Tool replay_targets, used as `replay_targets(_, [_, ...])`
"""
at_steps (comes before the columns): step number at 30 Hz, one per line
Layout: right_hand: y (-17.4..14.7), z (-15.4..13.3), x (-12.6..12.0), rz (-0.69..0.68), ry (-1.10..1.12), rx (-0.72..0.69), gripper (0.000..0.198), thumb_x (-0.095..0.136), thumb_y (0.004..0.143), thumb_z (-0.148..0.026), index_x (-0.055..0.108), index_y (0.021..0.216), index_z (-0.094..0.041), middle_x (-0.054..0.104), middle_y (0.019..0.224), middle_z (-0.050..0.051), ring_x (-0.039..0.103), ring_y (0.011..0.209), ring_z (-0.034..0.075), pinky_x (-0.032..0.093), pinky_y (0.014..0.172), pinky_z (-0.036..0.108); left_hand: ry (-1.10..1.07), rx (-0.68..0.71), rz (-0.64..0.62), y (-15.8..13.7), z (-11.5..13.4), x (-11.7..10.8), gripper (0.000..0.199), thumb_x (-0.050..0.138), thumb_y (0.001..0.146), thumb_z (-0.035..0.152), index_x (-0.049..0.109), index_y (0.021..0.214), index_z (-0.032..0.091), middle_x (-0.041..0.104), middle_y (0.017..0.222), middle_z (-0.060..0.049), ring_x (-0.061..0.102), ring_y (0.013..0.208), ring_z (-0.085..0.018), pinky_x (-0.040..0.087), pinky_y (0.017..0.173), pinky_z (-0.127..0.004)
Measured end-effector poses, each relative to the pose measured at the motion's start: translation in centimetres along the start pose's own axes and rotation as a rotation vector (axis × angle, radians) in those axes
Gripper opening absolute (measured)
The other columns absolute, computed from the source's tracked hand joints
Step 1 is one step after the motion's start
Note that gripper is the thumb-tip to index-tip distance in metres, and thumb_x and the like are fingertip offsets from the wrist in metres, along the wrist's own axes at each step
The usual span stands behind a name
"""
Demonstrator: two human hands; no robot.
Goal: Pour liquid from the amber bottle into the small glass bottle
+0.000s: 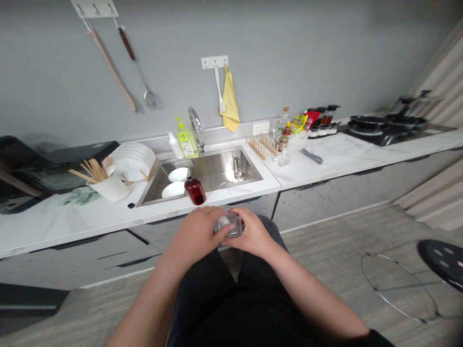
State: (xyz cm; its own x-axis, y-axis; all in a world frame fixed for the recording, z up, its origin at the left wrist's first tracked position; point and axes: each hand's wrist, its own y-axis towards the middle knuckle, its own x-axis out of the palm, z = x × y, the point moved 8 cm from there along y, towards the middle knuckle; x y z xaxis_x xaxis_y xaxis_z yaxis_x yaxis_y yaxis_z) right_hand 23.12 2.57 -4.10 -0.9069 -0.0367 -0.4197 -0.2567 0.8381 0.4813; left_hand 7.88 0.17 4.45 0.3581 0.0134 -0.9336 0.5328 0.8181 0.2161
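Between my two hands, in front of my lap, is a small clear square glass container [235,227]. My left hand [197,229] grips it from the left, with a pale whitish bit showing at its fingers that I cannot make out. Around the right side of the glass, my right hand [253,232] curls its thumb and fingers. Just beyond my hands, an uncapped dark red-brown bottle [195,191] stands upright on the counter's front edge by the sink. A small black round piece [131,206] lies on the counter to the left.
The steel sink [249,166] holds white bowls [175,189] on a rack. Chopsticks in a white holder [114,189] and stacked plates [139,154] stand left; a wooden rack [262,147], condiment basket [298,137] and stove [387,135] lie right. A black stool [443,260] stands on the floor.
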Motion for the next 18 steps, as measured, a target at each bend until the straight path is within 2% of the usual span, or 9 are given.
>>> replay_targets(1, [0.0,-0.1,0.0,-0.01,-0.011,0.0,0.077,0.109,0.062,-0.029,0.071,0.13,-0.027,0.081,0.127,0.008,0.078,0.115,0.034,0.063,0.103,0.05,-0.016,0.029,-0.016,0.0,0.4,0.2,0.031,0.066,0.103,0.02,0.078,0.132,0.023,0.083,0.129,-0.013,0.078,0.122,-0.034,0.062,0.111,-0.056])
replay_targets(3, [0.1,-0.2,0.1,-0.022,-0.012,-0.001,0.075,0.109,0.064,-0.03,0.072,0.128,-0.027,0.081,0.125,0.008,0.079,0.114,0.033,0.063,0.102,0.05,-0.058,0.113,-0.008,0.0,1.3,0.0,0.055,0.064,0.093,0.006,0.074,0.143,0.026,0.079,0.141,-0.011,0.073,0.133,-0.032,0.058,0.118,-0.054])
replay_targets(5, [0.1,-0.2,0.1,-0.017,0.01,-0.003,0.074,0.109,0.064,-0.03,0.072,0.128,-0.027,0.081,0.127,0.008,0.079,0.115,0.033,0.063,0.104,0.05,-0.056,0.141,0.039,0.1,1.6,-0.6,0.069,0.068,0.09,0.007,0.067,0.155,0.027,0.074,0.153,-0.012,0.068,0.143,-0.033,0.054,0.125,-0.055])
replay_targets(8, [0.0,0.1,0.3,-0.028,0.025,-0.004,0.078,0.11,0.062,-0.03,0.072,0.13,-0.028,0.08,0.13,0.008,0.079,0.118,0.034,0.063,0.106,0.051,0.051,0.05,0.049,0.4,0.9,-0.8,0.04,0.076,0.101,0.031,0.076,0.141,0.022,0.079,0.134,-0.015,0.072,0.128,-0.038,0.057,0.115,-0.06])
replay_targets(10, [-0.1,0.2,0.3,-0.043,0.021,-0.002,0.081,0.111,0.062,-0.031,0.071,0.133,-0.028,0.08,0.132,0.009,0.079,0.118,0.034,0.063,0.106,0.051,0.091,-0.003,0.006,0.6,0.3,-0.4,0.03,0.075,0.105,0.041,0.081,0.128,0.022,0.081,0.118,-0.013,0.075,0.113,-0.037,0.06,0.104,-0.056])
replay_targets(12, [-0.2,0.1,0.2,-0.046,0.016,-0.006,0.081,0.112,0.062,-0.032,0.071,0.132,-0.029,0.08,0.131,0.008,0.079,0.118,0.034,0.064,0.105,0.051,0.071,-0.02,-0.026,0.7,0.0,0.0,0.026,0.074,0.106,0.039,0.083,0.125,0.024,0.08,0.113,-0.011,0.077,0.107,-0.034,0.061,0.098,-0.051])
replay_targets(14, [-0.3,0.0,0.3,-0.066,0.015,-0.018,0.078,0.112,0.062,-0.033,0.072,0.129,-0.029,0.08,0.128,0.007,0.079,0.115,0.033,0.064,0.103,0.05,-0.009,0.006,-0.039,0.7,0.2,0.2,0.022,0.073,0.105,0.03,0.082,0.125,0.026,0.08,0.116,-0.009,0.077,0.11,-0.03,0.062,0.098,-0.046])
replay_targets(16, [-0.4,-0.1,0.4,-0.093,0.033,-0.026,0.079,0.113,0.061,-0.035,0.073,0.129,-0.029,0.081,0.126,0.007,0.079,0.114,0.033,0.064,0.103,0.049,-0.105,0.045,-0.024,0.6,0.5,0.1,0.03,0.073,0.102,0.02,0.08,0.13,0.028,0.079,0.126,-0.008,0.077,0.119,-0.028,0.061,0.106,-0.045])
replay_targets(18, [-0.4,0.0,0.5,-0.096,0.061,-0.016,0.081,0.114,0.061,-0.037,0.073,0.13,-0.028,0.082,0.128,0.007,0.08,0.115,0.033,0.064,0.103,0.049,-0.141,0.01,0.054,0.5,0.2,-0.3,0.043,0.079,0.098,0.02,0.075,0.14,0.028,0.078,0.136,-0.009,0.075,0.128,-0.03,0.061,0.112,-0.047])
